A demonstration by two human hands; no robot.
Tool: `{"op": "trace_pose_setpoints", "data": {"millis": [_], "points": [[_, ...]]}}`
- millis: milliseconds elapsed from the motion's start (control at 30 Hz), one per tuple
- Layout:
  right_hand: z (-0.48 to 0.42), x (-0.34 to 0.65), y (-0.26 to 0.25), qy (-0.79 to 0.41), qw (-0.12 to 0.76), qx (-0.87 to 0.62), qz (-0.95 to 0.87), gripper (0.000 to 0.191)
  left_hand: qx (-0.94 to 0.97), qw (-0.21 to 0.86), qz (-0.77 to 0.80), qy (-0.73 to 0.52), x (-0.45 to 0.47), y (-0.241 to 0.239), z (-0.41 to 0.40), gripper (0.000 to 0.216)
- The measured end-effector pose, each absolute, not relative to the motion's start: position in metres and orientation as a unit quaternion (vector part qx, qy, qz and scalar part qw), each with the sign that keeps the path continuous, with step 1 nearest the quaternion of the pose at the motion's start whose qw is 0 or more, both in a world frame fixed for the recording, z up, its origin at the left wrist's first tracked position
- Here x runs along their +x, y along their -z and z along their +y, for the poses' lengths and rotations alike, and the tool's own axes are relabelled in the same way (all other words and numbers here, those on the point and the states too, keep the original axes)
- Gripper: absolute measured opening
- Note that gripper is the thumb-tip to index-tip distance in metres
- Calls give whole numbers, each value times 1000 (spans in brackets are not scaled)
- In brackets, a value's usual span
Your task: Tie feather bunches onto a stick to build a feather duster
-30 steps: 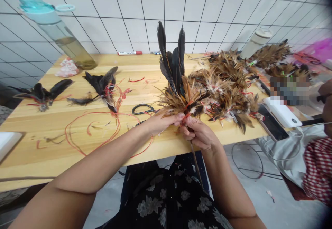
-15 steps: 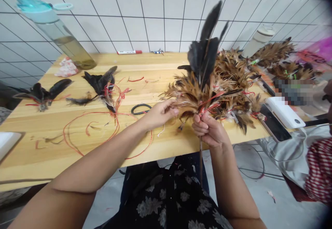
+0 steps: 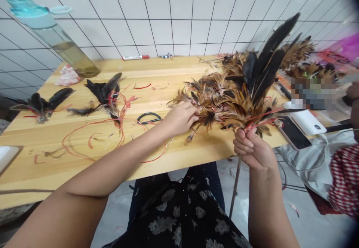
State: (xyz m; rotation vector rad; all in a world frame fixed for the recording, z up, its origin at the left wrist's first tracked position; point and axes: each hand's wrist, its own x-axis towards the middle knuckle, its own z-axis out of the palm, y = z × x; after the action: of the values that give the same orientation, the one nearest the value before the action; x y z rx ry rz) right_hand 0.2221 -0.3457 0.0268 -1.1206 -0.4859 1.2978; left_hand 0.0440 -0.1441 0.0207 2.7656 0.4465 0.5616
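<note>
In my right hand (image 3: pixel 255 149), fingers wrapped round the stick just under the feathers, is a feather duster (image 3: pixel 256 87). It has long black feathers above and brown ones below, bound with red string, and leans to the right. The bare stick (image 3: pixel 236 188) runs down past the table edge. My left hand (image 3: pixel 183 117) is at the left end of a pile of brown feathers (image 3: pixel 210 91), with its fingers curled on a bunch there; the fingertips are partly hidden. Left of it lie a black cord loop (image 3: pixel 148 118) and red string (image 3: pixel 70 151).
Two black feather bunches (image 3: pixel 102 91) lie on the left of the wooden table (image 3: pixel 157 72). A tall bottle (image 3: pixel 67 49) stands behind them; a marker (image 3: pixel 136 57) lies by the tiled wall. At right are a phone (image 3: pixel 294 132), a white device (image 3: pixel 310 122) and another person's hand (image 3: pixel 353 91).
My right hand has carried the duster to the right, tilting it that way. My left hand has moved slightly right onto the brown feathers. The view has shifted slightly.
</note>
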Motion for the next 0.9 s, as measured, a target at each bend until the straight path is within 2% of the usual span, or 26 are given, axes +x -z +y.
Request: {"op": "trace_pose_setpoints", "data": {"millis": [133, 233, 633, 767, 900], "points": [[-359, 227, -30, -553, 643, -489, -204, 39, 976, 71, 176, -104, 72, -20, -155, 28], [-367, 230, -30, -553, 654, -479, -191, 37, 982, 49, 165, -75, 82, -18, -152, 19], [-366, 233, -19, -552, 664, -466, -193, 33, 944, -48, 212, -249, 35, -45, -86, 32], [-354, 231, -18, -572, 657, -449, -199, 34, 923, -8, 230, -308, 19, -44, -94, 32], [-336, 233, -22, -602, 647, -424, -198, 34, 926, 69, 206, -308, 14, -36, -108, 25]]}}
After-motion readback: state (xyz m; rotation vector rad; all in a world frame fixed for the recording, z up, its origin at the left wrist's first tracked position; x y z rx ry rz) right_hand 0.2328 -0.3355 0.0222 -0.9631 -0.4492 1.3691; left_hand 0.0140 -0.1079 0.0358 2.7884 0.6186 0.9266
